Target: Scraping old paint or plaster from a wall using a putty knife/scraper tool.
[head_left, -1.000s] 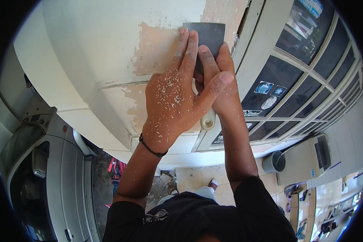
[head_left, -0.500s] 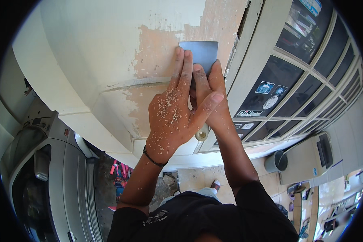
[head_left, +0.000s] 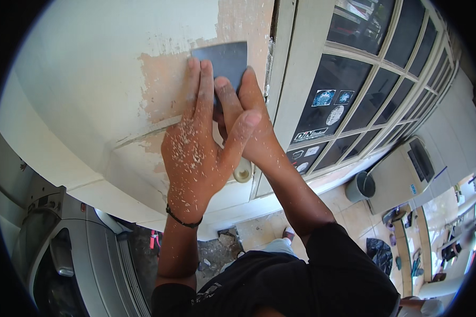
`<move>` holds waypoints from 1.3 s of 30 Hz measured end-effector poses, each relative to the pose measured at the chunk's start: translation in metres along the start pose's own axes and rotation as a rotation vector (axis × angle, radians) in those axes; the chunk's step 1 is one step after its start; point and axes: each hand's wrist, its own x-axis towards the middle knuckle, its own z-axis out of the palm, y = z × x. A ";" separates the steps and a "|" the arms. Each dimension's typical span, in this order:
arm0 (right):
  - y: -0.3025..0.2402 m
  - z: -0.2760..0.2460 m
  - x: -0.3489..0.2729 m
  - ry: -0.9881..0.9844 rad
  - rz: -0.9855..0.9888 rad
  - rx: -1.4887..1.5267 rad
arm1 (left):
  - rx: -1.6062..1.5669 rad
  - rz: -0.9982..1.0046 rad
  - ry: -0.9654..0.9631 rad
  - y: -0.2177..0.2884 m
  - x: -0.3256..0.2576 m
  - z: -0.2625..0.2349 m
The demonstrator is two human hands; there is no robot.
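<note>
A wide grey-bladed putty knife (head_left: 228, 58) lies against a cream panel (head_left: 106, 47), over a patch where the paint is gone and peach-coloured surface shows. My right hand (head_left: 251, 119) is closed round the tool, thumb and a finger along the blade. The pale round handle end (head_left: 243, 173) sticks out below. My left hand (head_left: 193, 153) is closed on the same putty knife, two straight fingers pressing the blade's left side and its thumb across my right hand. Its other fingers are hidden. Pale paint flakes (head_left: 188, 150) cover its back.
Right of the panel stands a window frame (head_left: 354, 100) with dark panes and stickers. A silver car (head_left: 84, 253) is at lower left. A grey bucket (head_left: 360, 186) and a white appliance (head_left: 402, 174) are at right. Rubble (head_left: 225, 240) lies on the ground.
The whole view has shifted, so the panel and hands sit further left. Against the panel, the putty knife has slid upward and tilted slightly. Both hands keep their hold.
</note>
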 end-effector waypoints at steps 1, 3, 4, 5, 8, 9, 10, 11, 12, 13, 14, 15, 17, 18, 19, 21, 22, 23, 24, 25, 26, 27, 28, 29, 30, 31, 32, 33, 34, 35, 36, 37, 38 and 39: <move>0.022 -0.006 -0.004 0.051 -0.159 -0.062 | -0.033 -0.018 -0.013 0.001 -0.012 0.009; 0.026 -0.003 -0.007 0.019 -0.095 -0.012 | -0.068 -0.095 -0.041 -0.001 -0.024 0.012; 0.028 -0.001 -0.006 -0.020 -0.026 0.038 | -0.070 -0.087 -0.042 -0.006 -0.020 0.010; 0.016 0.003 -0.003 -0.051 -0.004 -0.032 | -0.047 -0.090 -0.023 -0.005 -0.013 -0.001; -0.001 -0.001 0.012 -0.059 -0.063 -0.006 | -0.056 -0.057 -0.013 0.005 0.006 -0.005; -0.002 0.002 0.003 -0.031 -0.029 -0.009 | -0.054 -0.069 -0.014 0.001 -0.001 -0.001; 0.006 0.003 -0.002 -0.027 -0.029 -0.007 | -0.051 -0.081 -0.015 -0.001 -0.009 0.002; 0.011 0.004 -0.006 0.001 -0.066 -0.027 | -0.035 -0.082 -0.031 0.001 -0.016 0.005; 0.012 0.004 -0.007 0.027 -0.104 -0.046 | -0.039 -0.077 -0.031 0.000 -0.013 0.005; 0.012 -0.005 -0.004 -0.038 -0.043 -0.093 | -0.030 -0.059 -0.026 -0.003 -0.008 0.005; 0.011 -0.006 0.004 -0.035 -0.046 -0.096 | -0.022 -0.041 -0.022 -0.003 -0.001 0.002; 0.005 -0.004 0.011 -0.046 -0.087 -0.078 | -0.092 -0.104 -0.063 0.003 0.005 -0.009; -0.011 0.002 0.006 -0.099 -0.065 -0.025 | -0.047 -0.095 -0.031 0.004 -0.001 -0.011; -0.003 0.003 0.001 -0.104 -0.070 -0.025 | -0.010 -0.075 0.006 0.001 -0.002 -0.004; 0.011 0.004 -0.006 -0.049 -0.078 -0.032 | -0.045 -0.087 0.003 -0.002 -0.011 0.001; 0.017 0.007 -0.008 -0.002 -0.074 -0.073 | -0.018 -0.078 -0.015 -0.004 -0.011 -0.003; 0.015 0.006 -0.005 -0.010 -0.076 -0.069 | 0.005 -0.068 -0.038 -0.005 -0.010 -0.005; 0.003 0.006 -0.002 -0.065 -0.032 -0.025 | -0.006 -0.076 -0.031 -0.004 -0.004 -0.010; -0.006 0.004 0.001 -0.109 0.011 0.017 | -0.007 -0.083 -0.034 -0.003 -0.001 -0.011; -0.007 0.003 0.004 -0.111 -0.021 0.021 | -0.008 -0.071 -0.029 -0.003 0.002 -0.011; -0.004 0.005 0.002 -0.115 -0.019 0.022 | -0.007 -0.055 -0.021 -0.003 0.004 -0.011; 0.003 0.009 -0.003 -0.045 -0.059 0.014 | -0.045 -0.042 0.010 -0.006 -0.002 -0.004; 0.011 0.011 -0.008 0.026 -0.099 0.005 | -0.044 -0.044 0.011 -0.009 -0.009 0.000; 0.015 0.009 -0.010 0.004 -0.037 -0.058 | -0.032 -0.045 -0.004 -0.010 -0.014 0.002; 0.017 0.007 -0.008 0.000 -0.041 -0.057 | -0.022 -0.046 -0.019 -0.010 -0.016 0.001; 0.015 0.004 -0.003 -0.020 -0.035 -0.008 | 0.002 -0.040 -0.036 -0.010 -0.010 0.000; 0.009 0.002 0.003 -0.038 -0.030 0.039 | 0.001 -0.038 -0.032 -0.005 0.002 -0.006; -0.004 0.009 0.005 -0.022 -0.102 0.074 | -0.013 -0.039 -0.025 0.000 0.011 -0.015; -0.007 0.011 0.006 -0.028 -0.095 0.076 | -0.027 -0.039 -0.017 0.002 0.016 -0.020; -0.011 0.015 0.006 -0.028 -0.062 0.051 | 0.002 -0.015 0.009 -0.001 0.016 -0.022; -0.014 0.012 0.009 -0.022 -0.039 0.020 | -0.002 -0.007 0.014 -0.001 0.013 -0.017; -0.008 0.012 0.000 0.033 -0.066 0.049 | -0.023 0.004 0.026 -0.004 0.003 -0.008; 0.000 0.010 0.001 0.035 -0.072 0.048 | -0.041 0.013 0.035 -0.005 -0.004 -0.002; 0.007 0.006 0.003 0.023 -0.067 0.040 | -0.045 0.017 0.042 -0.005 -0.006 0.004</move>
